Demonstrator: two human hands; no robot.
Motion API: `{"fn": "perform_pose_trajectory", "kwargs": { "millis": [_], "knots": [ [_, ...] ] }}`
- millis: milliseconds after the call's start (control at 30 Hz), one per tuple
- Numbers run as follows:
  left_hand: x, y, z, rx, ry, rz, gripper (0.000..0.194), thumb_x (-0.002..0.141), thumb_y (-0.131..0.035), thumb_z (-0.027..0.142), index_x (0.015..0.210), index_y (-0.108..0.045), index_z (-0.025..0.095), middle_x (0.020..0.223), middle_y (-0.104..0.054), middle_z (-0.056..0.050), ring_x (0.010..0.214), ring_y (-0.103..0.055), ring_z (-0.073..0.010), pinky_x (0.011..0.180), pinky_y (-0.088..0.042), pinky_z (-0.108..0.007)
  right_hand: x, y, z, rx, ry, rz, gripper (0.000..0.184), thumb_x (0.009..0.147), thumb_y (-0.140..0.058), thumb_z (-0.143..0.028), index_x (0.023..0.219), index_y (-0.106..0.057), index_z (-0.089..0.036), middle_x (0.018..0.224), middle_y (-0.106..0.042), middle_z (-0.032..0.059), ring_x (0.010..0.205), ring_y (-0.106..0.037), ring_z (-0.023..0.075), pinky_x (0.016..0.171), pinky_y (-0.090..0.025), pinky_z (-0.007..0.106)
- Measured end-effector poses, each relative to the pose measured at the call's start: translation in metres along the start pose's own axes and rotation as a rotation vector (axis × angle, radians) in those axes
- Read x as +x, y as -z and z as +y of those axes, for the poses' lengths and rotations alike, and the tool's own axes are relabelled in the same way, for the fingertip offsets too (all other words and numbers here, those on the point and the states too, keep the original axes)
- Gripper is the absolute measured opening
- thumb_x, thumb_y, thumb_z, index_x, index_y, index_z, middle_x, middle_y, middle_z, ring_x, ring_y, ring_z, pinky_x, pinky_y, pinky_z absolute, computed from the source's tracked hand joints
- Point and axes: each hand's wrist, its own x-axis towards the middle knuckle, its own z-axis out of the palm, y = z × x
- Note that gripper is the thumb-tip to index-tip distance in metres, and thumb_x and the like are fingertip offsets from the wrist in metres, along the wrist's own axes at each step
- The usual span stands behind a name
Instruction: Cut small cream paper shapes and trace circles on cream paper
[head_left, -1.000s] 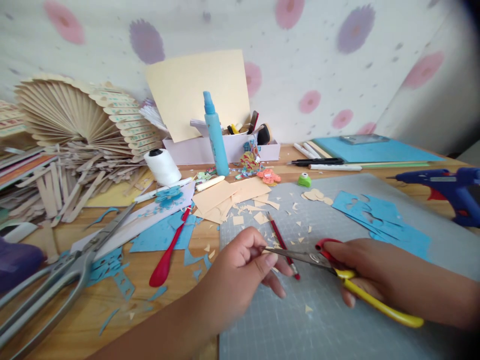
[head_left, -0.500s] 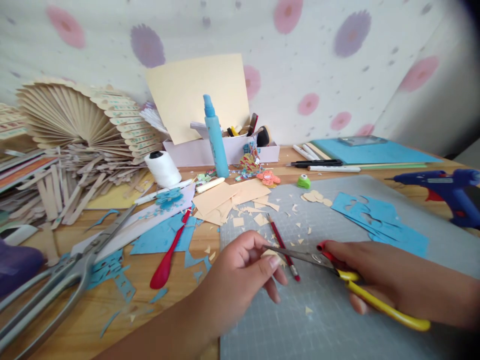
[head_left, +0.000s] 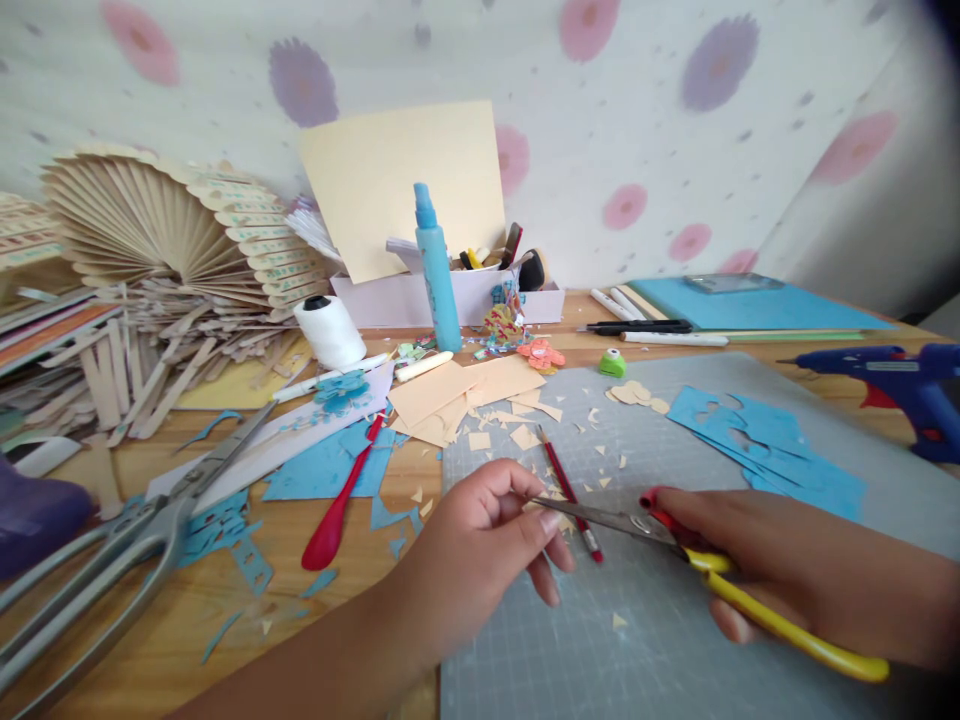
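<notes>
My left hand (head_left: 491, 555) is closed in a pinch over the grey cutting mat (head_left: 600, 640). A small piece of cream paper is between its fingertips, mostly hidden by thumb and scissor blades. My right hand (head_left: 795, 570) grips a pair of scissors (head_left: 622, 520) with red and yellow handles. Their narrow blades point left, and the tips reach the left fingertips. Beneath the blades lies a dark red pencil (head_left: 568, 490) on the mat. Small cream paper scraps (head_left: 525, 437) are scattered around it.
Large metal shears (head_left: 172, 510) and a red spoon-shaped tool (head_left: 341, 505) lie left. Cut blue paper (head_left: 772, 440) and a blue glue gun (head_left: 885, 375) are on the right. A blue spray bottle (head_left: 437, 280) stands behind, near a green punch (head_left: 612, 362).
The yellow scissor handle has swung slightly down and right with my right hand. Less of the cream paper shows at the left fingertips. The whole view has shifted a little.
</notes>
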Motion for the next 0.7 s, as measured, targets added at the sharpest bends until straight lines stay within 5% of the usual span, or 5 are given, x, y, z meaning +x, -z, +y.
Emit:
{"fn": "perform_pose_trajectory", "kwargs": {
  "millis": [167,400,700],
  "knots": [
    [-0.001,-0.001,0.001,0.0,0.0,0.004,0.018,0.078,-0.061,0.029,0.074,-0.049,0.016,0.06,-0.063,0.003,0.046,-0.057,-0.0066,0.05,-0.042,-0.02,-0.001,0.0,0.001,0.061,0.015,-0.018,0.01,0.083,-0.053,-0.022,0.091,-0.06,-0.025,0.103,-0.073,0.0039,0.097,-0.066,0.0268,0.067,-0.052,0.031],
    [-0.001,-0.002,0.002,0.0,-0.001,0.016,0.016,0.078,-0.061,0.026,0.074,-0.049,0.016,0.061,-0.065,0.002,0.046,-0.057,-0.0065,0.051,-0.041,-0.02,0.0,-0.004,0.004,0.056,0.021,0.005,0.015,0.082,-0.051,-0.02,0.093,-0.06,-0.024,0.091,-0.073,0.0015,0.079,-0.067,0.022,0.065,-0.051,0.028],
    [-0.001,-0.002,0.005,-0.015,0.032,0.037,0.012,0.077,-0.06,0.022,0.073,-0.051,0.015,0.062,-0.067,0.001,0.047,-0.058,-0.0069,0.052,-0.042,-0.021,0.002,0.001,-0.006,0.072,-0.009,-0.007,0.011,0.083,-0.048,-0.019,0.085,-0.058,-0.023,0.09,-0.073,0.0035,0.08,-0.067,0.0236,0.067,-0.05,0.03]
  ]
}}
